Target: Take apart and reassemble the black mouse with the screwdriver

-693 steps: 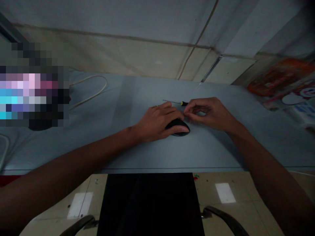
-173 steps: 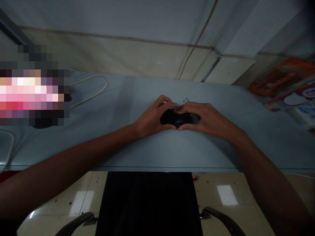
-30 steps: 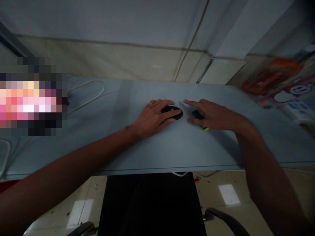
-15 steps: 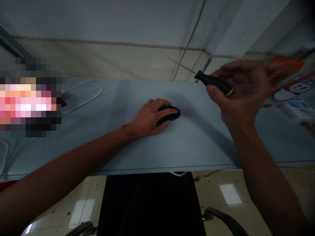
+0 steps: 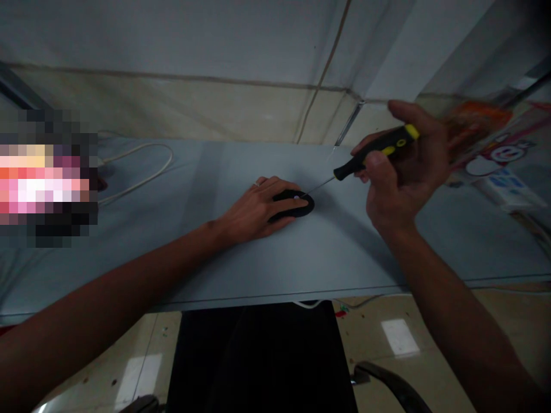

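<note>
A black computer mouse (image 5: 305, 207) lies on the grey table (image 5: 275, 264). My left hand (image 5: 258, 209), with a ring on one finger, rests over the mouse and grips it. My right hand (image 5: 400, 166) holds a screwdriver (image 5: 370, 155) by its black and yellow handle. The thin shaft slants down to the left, and its tip is at the mouse, beside my left fingers. Whether the tip touches the mouse I cannot tell.
A white cable (image 5: 166, 163) loops at the left beside a blurred-out, pixelated area. Plastic packages (image 5: 482, 129) lie at the right. Behind the table stands a tiled wall (image 5: 193, 109). A black chair armrest (image 5: 387, 384) shows below the front edge.
The screwdriver has swung from pointing up and left to pointing down at the mouse. My right hand has moved slightly left. My left hand still holds the mouse.
</note>
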Tool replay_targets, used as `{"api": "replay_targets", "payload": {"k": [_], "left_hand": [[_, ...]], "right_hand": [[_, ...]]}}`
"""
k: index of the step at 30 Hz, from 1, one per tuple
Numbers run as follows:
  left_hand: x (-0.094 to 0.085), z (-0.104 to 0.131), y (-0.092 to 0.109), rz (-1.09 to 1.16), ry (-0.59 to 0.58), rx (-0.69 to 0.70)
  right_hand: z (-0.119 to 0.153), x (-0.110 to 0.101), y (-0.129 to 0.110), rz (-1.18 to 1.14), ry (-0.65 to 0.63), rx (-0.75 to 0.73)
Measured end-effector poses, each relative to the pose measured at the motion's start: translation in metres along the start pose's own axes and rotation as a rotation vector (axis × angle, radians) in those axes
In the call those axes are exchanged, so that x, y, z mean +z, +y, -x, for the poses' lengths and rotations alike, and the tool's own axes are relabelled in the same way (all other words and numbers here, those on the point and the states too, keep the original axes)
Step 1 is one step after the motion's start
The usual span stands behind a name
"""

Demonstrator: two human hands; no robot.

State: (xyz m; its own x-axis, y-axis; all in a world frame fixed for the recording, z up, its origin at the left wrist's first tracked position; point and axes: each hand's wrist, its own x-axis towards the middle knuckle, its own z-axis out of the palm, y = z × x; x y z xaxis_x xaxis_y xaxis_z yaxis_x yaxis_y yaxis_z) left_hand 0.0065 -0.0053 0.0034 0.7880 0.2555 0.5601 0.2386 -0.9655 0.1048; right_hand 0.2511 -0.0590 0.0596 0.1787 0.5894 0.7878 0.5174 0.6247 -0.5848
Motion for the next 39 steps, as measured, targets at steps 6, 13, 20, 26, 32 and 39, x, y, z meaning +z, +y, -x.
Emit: {"api": "replay_targets", "payload": {"k": [6, 13, 20, 26, 32, 39], "left_hand": [[0.001, -0.001, -0.001, 0.02, -0.003, 0.026], [0.001, -0.001, 0.0, 0.028, -0.001, 0.008], [0.001, -0.001, 0.0, 0.008, 0.001, 0.019], [0.001, 0.0, 0.0, 0.017, 0.009, 0.017], [0.001, 0.0, 0.0, 0.003, 0.022, 0.029], [0.002, 0.0, 0.0, 0.019, 0.003, 0.006]], "right_hand": [[-0.005, 0.0, 0.001, -0.023, 0.081, -0.184], [-0.005, 0.001, 0.003, -0.004, 0.074, -0.167], [-0.004, 0.001, 0.003, 0.045, 0.055, -0.161], [-0.002, -0.003, 0.003, 0.176, 0.029, -0.136], [-0.001, -0.004, -0.006, 0.209, 0.005, -0.123], [-0.001, -0.005, -0.009, 0.164, -0.015, -0.087]]}}
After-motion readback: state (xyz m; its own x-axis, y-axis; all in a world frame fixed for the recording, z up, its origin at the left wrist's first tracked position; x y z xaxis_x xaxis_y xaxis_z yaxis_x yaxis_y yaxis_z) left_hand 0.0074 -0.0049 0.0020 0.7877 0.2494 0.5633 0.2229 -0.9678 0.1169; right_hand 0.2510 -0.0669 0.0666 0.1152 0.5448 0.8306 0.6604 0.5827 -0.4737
